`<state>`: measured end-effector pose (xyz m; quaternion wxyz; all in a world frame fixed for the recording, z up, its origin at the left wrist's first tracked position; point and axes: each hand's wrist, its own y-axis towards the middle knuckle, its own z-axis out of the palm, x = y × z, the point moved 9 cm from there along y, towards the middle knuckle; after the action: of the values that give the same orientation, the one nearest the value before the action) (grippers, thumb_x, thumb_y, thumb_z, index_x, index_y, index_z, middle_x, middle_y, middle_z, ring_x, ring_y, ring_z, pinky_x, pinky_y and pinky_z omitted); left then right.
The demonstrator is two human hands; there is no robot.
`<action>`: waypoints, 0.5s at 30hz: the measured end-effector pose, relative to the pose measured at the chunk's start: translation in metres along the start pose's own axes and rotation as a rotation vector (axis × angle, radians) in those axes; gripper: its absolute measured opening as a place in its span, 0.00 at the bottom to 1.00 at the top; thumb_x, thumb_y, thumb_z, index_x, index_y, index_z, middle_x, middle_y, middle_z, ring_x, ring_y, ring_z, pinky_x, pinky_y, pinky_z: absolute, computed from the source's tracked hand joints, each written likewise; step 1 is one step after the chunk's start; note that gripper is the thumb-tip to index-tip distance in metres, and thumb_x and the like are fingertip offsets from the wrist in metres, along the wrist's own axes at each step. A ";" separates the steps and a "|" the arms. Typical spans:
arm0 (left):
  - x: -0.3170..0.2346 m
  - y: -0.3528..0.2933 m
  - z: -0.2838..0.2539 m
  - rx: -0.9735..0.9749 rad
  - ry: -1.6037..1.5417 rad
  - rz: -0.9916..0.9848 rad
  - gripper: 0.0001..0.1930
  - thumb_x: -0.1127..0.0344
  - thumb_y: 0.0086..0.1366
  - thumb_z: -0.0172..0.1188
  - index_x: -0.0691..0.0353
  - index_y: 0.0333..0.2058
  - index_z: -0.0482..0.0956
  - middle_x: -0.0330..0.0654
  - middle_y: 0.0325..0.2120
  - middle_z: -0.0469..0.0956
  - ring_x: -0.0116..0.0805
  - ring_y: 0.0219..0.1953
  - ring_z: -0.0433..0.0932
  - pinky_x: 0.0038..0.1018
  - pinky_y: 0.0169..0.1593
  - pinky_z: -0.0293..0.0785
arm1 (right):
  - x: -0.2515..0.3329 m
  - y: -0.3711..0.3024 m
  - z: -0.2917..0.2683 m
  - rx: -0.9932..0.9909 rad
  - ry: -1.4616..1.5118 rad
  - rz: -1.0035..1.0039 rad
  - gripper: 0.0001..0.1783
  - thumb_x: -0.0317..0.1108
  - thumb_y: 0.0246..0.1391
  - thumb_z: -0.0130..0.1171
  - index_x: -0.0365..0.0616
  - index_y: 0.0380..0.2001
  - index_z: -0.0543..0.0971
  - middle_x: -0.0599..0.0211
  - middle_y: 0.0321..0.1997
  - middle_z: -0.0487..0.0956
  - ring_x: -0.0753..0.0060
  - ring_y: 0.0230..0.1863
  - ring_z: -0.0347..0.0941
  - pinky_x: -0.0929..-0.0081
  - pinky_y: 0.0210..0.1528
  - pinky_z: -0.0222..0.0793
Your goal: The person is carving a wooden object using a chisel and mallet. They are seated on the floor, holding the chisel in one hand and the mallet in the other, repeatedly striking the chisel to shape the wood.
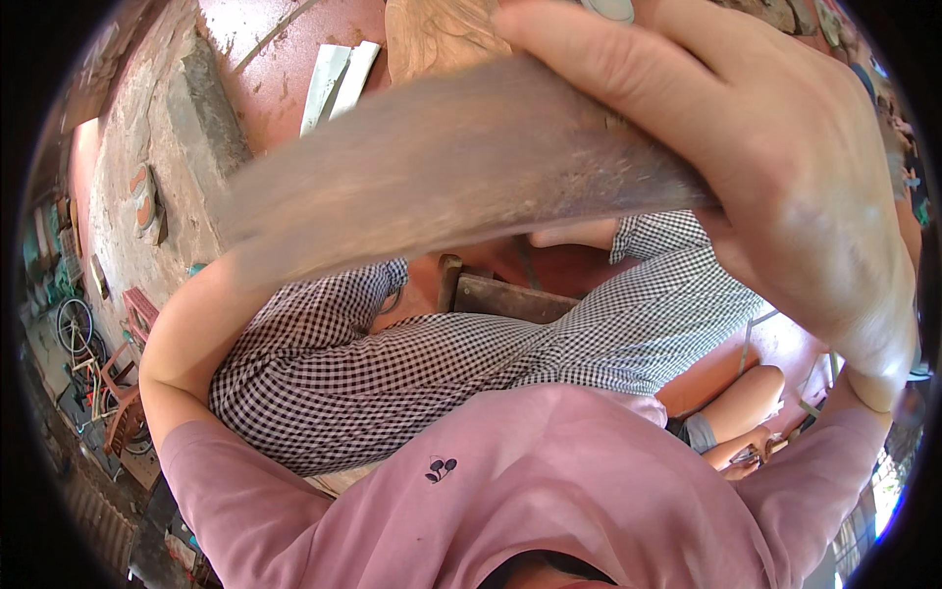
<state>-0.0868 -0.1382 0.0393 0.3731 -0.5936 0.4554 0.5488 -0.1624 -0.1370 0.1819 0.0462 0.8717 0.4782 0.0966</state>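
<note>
A curved brown wooden piece (442, 162), blurred along its left part, spans the view in front of my lap. My right hand (775, 147) is closed around its right end, with a finger or thumb stretched along the top edge. From the left my forearm (211, 324) reaches up behind the wood. My left hand is hidden there, so its fingers and anything they hold do not show. Beyond the wooden piece is a lighter wooden surface with visible grain (442, 39), partly covered by it.
White strips (339, 83) lie on the red tiled floor. A dark wooden frame (510, 294) stands between my legs. Another person's bent leg and hand (741, 452) are close on the right. Left are a stone slab (196, 108), a sandal (147, 201), a red chair (123, 378) and a bicycle (76, 324).
</note>
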 end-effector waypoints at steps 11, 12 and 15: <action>0.000 0.005 0.013 0.034 0.008 0.027 0.07 0.69 0.56 0.60 0.64 0.33 0.79 0.45 0.32 0.79 0.47 0.45 0.79 0.44 0.60 0.71 | 0.007 -0.005 0.003 0.004 -0.044 0.007 0.35 0.28 0.33 0.66 0.49 0.53 0.77 0.62 0.36 0.75 0.56 0.36 0.73 0.68 0.35 0.68; -0.002 0.003 0.013 0.034 0.008 0.032 0.07 0.68 0.56 0.60 0.64 0.33 0.79 0.45 0.32 0.79 0.47 0.45 0.79 0.44 0.60 0.71 | 0.006 -0.004 0.003 0.005 -0.049 0.008 0.35 0.28 0.33 0.66 0.49 0.53 0.77 0.62 0.36 0.74 0.57 0.36 0.73 0.68 0.35 0.68; -0.003 0.002 0.011 0.030 0.005 0.046 0.08 0.68 0.56 0.60 0.64 0.33 0.79 0.45 0.32 0.79 0.46 0.45 0.79 0.44 0.60 0.71 | 0.009 -0.007 0.005 0.001 -0.058 0.017 0.34 0.28 0.33 0.66 0.49 0.53 0.77 0.62 0.35 0.74 0.57 0.35 0.72 0.68 0.34 0.67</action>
<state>-0.0920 -0.1276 0.0405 0.3682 -0.5787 0.4781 0.5486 -0.1622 -0.1256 0.1766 0.0587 0.8782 0.4692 0.0716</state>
